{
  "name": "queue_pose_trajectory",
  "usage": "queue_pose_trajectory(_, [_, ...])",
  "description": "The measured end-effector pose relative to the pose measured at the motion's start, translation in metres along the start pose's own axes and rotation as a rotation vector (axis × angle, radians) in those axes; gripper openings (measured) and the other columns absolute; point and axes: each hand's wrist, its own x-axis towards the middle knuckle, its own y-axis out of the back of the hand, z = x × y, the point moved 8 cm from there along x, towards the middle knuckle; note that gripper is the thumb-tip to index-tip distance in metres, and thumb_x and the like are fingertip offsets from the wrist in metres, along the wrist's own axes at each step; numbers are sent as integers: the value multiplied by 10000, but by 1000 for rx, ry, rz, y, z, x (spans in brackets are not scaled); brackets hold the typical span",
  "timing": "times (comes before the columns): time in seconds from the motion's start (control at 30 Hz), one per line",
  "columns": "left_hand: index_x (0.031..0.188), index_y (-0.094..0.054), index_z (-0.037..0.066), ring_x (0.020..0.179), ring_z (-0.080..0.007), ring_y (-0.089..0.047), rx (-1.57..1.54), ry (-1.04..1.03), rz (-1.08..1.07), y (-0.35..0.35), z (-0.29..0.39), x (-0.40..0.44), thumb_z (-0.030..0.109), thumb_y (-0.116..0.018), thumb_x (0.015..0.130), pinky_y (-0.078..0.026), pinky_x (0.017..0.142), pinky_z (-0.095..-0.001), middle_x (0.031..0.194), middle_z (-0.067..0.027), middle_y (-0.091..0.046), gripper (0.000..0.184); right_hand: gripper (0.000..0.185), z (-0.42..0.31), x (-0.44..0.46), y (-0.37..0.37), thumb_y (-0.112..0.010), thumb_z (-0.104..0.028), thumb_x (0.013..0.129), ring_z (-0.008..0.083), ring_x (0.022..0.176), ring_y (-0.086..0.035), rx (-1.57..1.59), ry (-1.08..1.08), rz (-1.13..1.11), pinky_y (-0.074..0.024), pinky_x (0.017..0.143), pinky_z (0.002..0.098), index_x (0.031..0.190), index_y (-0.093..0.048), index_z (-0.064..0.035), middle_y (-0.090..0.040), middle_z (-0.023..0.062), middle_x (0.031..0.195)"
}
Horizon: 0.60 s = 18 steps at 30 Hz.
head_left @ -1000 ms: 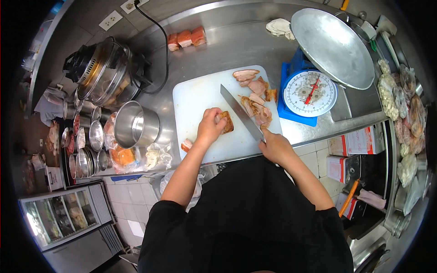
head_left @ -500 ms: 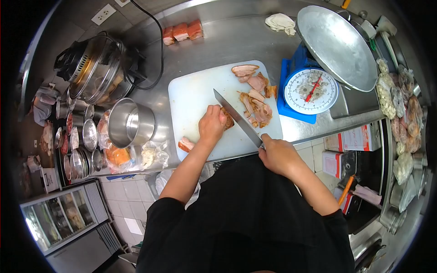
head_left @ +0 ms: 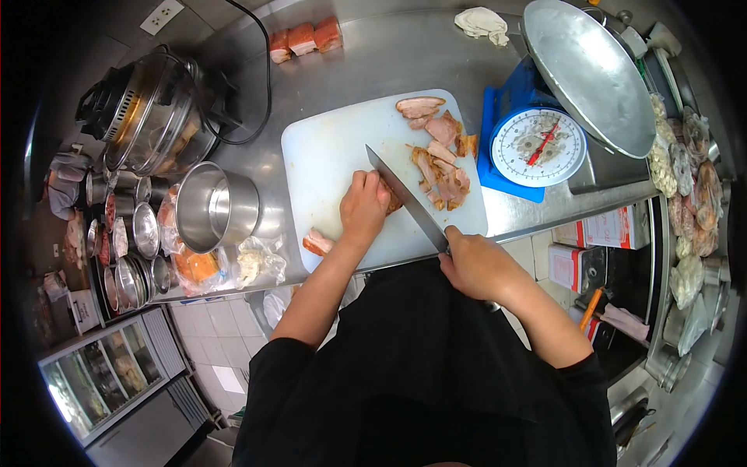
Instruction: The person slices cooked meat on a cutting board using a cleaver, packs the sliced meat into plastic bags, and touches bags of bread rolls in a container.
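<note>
From where I stand, the piece of meat (head_left: 394, 202) sits near the middle of the frame, on the white cutting board (head_left: 320, 152), mostly hidden under the left hand (head_left: 364, 208), whose fingers are clamped down over it. The right hand (head_left: 476, 263), right of centre, has its fingers wrapped around the handle of a long knife (head_left: 408, 201), the blade slanting up and left beside the meat; I can't tell whether steel and meat touch. To cut well here, I'd tuck the left fingertips behind the knuckles, press the meat flat, and draw the blade in long, even strokes rather than chopping. The sliced meat (head_left: 443, 187) lies loose on the board's right side, and a small offcut (head_left: 317, 242) rests at its lower left corner. The board lies on a steel counter (head_left: 389, 66) with a dull shine. At the top of the frame are 3 reddish meat blocks (head_left: 302, 39) in a row, and a crumpled cloth (head_left: 482, 26). A blue scale (head_left: 537, 148) stands at upper right, a steel pot (head_left: 237, 206) left of the board, and pale floor tiles (head_left: 204, 327) show at lower left.
</note>
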Motion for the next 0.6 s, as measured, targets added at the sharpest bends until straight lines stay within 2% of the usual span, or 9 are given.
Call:
queue_pose_trajectory(0.17, [1101, -589, 80, 851, -358, -635, -15, 19, -19, -2, -1, 1, 189, -582, 910, -534, 706, -467, 1038, -130, -554, 220, 295, 2, 27, -2, -572, -190, 940, 489, 898, -667, 34, -7, -43, -523, 825, 560, 1081, -506, 60, -678, 322, 899])
queue_pose_trajectory(0.4, [1093, -590, 90, 853, -353, -641, -48, 21, -32, -3, -5, -1, 196, -600, 892, -537, 711, -465, 1022, -128, -551, 227, 285, -11, 88, 1, -541, -178, 925, 460, 900, -683, 70, 47, -32, -528, 838, 532, 1073, -550, 65, -682, 320, 904])
queue_pose_trajectory(0.47, [1092, -590, 92, 854, -354, -640, -36, 23, -9, -5, -6, -3, 200, -595, 895, -536, 713, -467, 1020, -127, -551, 225, 282, -15, 98, -1, -548, -177, 914, 458, 909, -685, 132, -86, -154, -528, 849, 522, 1057, -564, 65, -685, 322, 916])
queue_pose_trajectory(0.6, [1089, -588, 97, 861, -350, -640, -30, 17, 8, -1, -3, 0, 202, -590, 894, -534, 718, -473, 1017, -122, -553, 221, 289, -11, 95, -6, -552, -185, 918, 459, 921, -685, 123, -84, -144, -531, 847, 520, 1064, -567, 64, -688, 318, 931])
